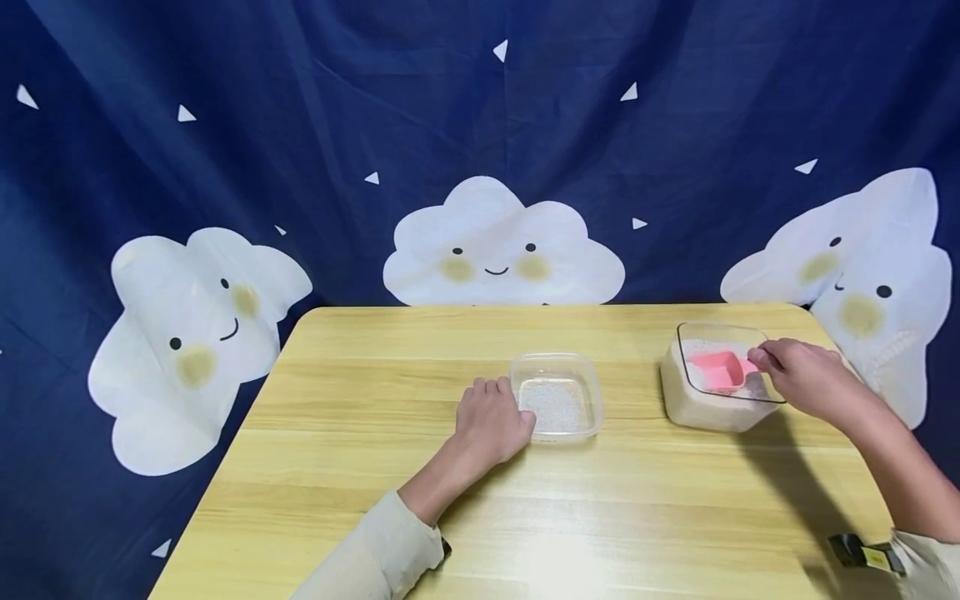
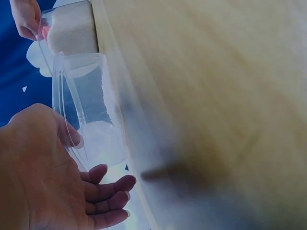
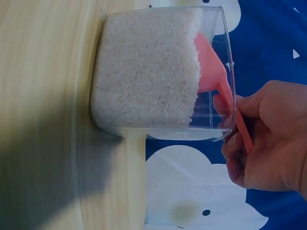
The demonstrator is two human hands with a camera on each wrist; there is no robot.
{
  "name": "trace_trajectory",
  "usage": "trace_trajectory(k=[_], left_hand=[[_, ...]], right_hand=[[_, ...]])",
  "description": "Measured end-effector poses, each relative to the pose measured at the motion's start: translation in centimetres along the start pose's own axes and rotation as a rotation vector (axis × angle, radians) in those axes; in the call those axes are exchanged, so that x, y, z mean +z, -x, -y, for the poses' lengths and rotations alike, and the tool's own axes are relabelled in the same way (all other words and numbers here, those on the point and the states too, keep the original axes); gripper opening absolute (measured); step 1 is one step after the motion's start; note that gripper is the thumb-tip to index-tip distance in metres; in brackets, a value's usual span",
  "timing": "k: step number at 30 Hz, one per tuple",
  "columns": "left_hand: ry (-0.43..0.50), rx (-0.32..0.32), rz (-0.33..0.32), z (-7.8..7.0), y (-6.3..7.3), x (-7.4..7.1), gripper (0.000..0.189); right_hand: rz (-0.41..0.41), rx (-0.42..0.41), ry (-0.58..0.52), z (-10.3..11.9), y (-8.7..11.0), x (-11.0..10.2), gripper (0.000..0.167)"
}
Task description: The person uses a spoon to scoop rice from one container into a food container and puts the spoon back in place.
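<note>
The right hand (image 1: 813, 379) pinches the pink scoop (image 1: 720, 371) by its handle, so its bowl meets the grains inside the rice tub (image 1: 697, 410). Left of the tub, the relaxed left hand (image 1: 491, 421) apparently steadies the clear box (image 1: 551, 367).

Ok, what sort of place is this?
Perhaps a makeshift recording corner, at home or in a studio; I can't tell which. A blue cloth printed with smiling clouds hangs behind a wood-grain table that bears a clear tub of grain.
</note>
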State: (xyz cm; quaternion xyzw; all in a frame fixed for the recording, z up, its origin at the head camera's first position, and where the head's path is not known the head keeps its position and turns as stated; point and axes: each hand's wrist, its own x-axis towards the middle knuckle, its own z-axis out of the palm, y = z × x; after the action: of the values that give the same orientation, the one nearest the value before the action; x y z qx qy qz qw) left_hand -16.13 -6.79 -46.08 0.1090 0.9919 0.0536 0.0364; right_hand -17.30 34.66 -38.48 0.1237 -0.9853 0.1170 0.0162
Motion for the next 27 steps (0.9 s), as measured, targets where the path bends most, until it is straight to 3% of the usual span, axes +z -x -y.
trace_trajectory(k=[8,20,27], left_hand=[[0.002,-0.002,0.005,0.0,0.1,-0.1,0.042],[-0.008,-0.003,0.0,0.0,0.1,0.1,0.044],[-0.007,-0.005,0.009,-0.1,0.1,0.0,0.047]], right_hand=[[0.095,0.066,-0.059,-0.4,0.1,-0.7,0.037],[0.03,0.086,-0.193,-1.4,1.1,-0.6,0.036],[0.04,0.111,-0.238,-2.1,1.9,-0.6,0.039]])
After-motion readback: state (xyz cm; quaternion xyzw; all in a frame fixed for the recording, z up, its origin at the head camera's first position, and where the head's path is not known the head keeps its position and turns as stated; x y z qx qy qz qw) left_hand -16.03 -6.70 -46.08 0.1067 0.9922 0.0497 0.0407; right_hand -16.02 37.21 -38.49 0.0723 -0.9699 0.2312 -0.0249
